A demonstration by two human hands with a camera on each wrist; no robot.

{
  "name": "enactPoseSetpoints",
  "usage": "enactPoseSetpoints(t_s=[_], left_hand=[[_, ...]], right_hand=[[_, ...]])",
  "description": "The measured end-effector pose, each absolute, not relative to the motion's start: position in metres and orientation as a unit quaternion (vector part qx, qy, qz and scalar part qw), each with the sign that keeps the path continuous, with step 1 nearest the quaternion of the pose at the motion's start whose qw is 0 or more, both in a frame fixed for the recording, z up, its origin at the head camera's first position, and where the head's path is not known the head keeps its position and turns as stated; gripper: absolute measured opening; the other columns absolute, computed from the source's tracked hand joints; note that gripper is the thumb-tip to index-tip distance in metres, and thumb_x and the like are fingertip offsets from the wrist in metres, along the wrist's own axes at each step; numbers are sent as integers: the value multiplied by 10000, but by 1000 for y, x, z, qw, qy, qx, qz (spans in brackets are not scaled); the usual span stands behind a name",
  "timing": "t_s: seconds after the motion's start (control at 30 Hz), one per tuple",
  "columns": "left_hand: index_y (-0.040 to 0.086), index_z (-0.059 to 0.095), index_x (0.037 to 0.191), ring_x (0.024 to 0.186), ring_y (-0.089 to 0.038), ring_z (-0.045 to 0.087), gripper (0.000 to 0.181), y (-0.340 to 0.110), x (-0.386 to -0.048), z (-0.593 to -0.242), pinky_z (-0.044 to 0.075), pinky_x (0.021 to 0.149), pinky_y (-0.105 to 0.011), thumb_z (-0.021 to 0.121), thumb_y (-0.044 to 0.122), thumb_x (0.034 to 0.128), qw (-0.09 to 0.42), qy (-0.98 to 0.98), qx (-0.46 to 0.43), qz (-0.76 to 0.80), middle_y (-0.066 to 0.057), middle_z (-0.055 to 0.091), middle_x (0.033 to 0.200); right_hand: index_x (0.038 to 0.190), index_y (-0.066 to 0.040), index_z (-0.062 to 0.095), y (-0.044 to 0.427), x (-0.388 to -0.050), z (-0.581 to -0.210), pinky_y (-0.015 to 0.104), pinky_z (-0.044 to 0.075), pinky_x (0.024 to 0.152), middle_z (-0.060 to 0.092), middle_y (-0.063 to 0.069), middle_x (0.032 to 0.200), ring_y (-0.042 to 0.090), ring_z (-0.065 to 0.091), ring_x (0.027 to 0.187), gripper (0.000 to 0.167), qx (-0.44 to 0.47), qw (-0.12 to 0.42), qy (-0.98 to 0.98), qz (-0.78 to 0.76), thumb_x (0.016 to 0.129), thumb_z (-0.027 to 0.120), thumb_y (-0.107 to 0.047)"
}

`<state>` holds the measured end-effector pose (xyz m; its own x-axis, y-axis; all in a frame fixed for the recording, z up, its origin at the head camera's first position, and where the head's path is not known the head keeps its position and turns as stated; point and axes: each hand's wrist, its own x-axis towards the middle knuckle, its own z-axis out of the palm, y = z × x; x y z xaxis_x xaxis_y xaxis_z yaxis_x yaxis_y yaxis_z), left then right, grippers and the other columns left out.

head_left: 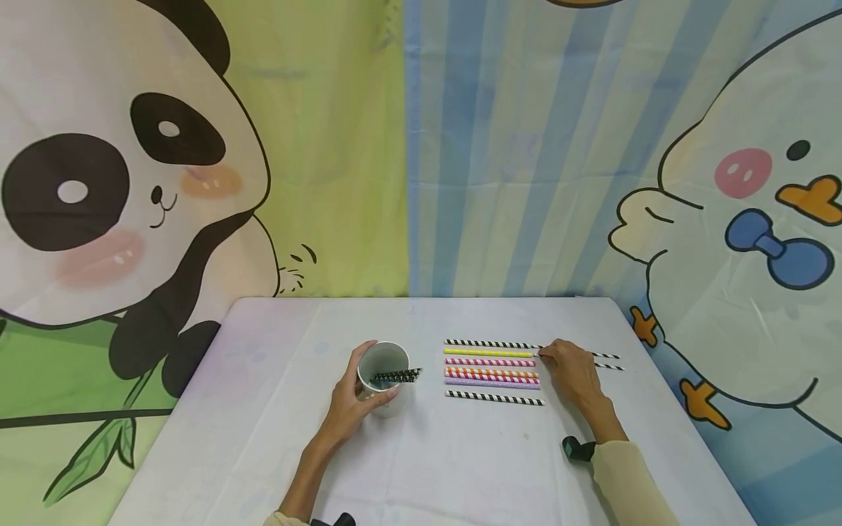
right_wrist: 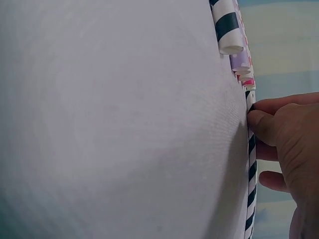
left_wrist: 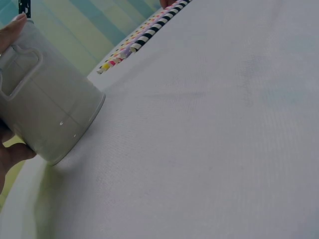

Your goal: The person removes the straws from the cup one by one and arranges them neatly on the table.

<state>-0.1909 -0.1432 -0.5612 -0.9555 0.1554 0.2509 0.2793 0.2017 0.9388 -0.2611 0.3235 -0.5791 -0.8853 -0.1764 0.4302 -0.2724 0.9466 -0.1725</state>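
Tilted in my left hand (head_left: 351, 398) is a white cup (head_left: 384, 358) with a clear handle; black patterned straws (head_left: 397, 376) lean out of its mouth toward the right. In the left wrist view my left hand (left_wrist: 11, 37) has fingers around the cup (left_wrist: 50, 94). My right hand (head_left: 574, 372) is at the right ends of a row of paper straws. In the right wrist view, the thumb and forefinger of my right hand (right_wrist: 294, 139) pinch a black-and-white striped straw (right_wrist: 251, 184).
Between the hands lie a yellow straw (head_left: 487, 353), pink and orange ones, a lilac straw (head_left: 493, 383) and a striped straw (head_left: 493, 398) nearest me. Another striped straw (head_left: 607, 356) extends beyond my right hand. Behind the white table (head_left: 421, 467) hangs a cartoon-printed cloth (head_left: 329, 146).
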Motion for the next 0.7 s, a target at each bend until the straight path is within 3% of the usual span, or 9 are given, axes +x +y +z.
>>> enactPoseSetpoints(t_s=[0.5, 0.7], left_hand=[[354, 347, 1673, 1429, -459, 567, 920, -143, -191, -561, 448, 1177, -711, 876, 234, 930, 49, -773, -143, -616, -188, 533, 1597], [303, 343, 1685, 1425, -466, 574, 928, -144, -192, -562, 456, 1167, -715, 878, 237, 929, 50, -776, -145, -612, -193, 542, 1590]], right_hand=[[1146, -6, 839, 321, -261, -572, 508, 621, 818, 794, 142, 997, 332, 752, 899, 168, 103, 181, -971, 120, 992, 774, -26], [1142, -26, 846, 322, -263, -571, 507, 622, 812, 791, 128, 992, 322, 748, 895, 170, 103, 173, -973, 113, 983, 788, -32]])
